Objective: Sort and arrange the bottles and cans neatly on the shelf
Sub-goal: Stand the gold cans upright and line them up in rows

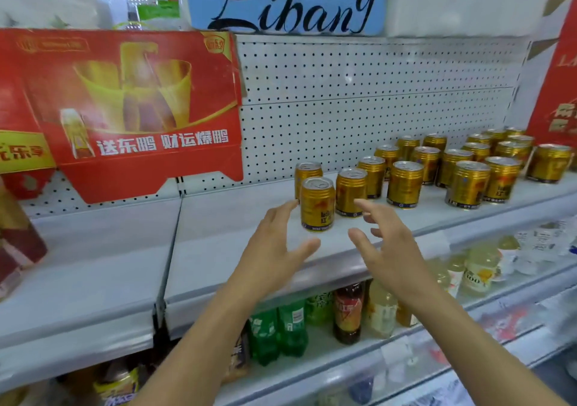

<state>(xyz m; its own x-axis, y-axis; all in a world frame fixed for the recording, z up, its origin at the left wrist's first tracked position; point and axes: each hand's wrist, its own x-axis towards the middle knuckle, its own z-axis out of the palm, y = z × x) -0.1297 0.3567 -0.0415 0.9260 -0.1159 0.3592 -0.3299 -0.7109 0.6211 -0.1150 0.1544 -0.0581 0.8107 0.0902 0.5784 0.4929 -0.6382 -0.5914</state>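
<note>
Head view shows my left hand (274, 243) and right hand (385, 246) with fingers spread, holding nothing, flanking the front can (317, 204) just beyond my fingertips on the shelf (218, 249), probably poised to nudge it into line.

left hand (274, 246), right hand (385, 246) — fingers spread, empty

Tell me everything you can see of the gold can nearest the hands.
The front can is short, gold and metal-looking, with a silver pull-tab lid, a dark band at its base and a red-and-white label. It stands upright near the shelf edge, ahead of the other cans. The left hand and right hand flank it, fingers spread; neither plainly touches it.
</note>
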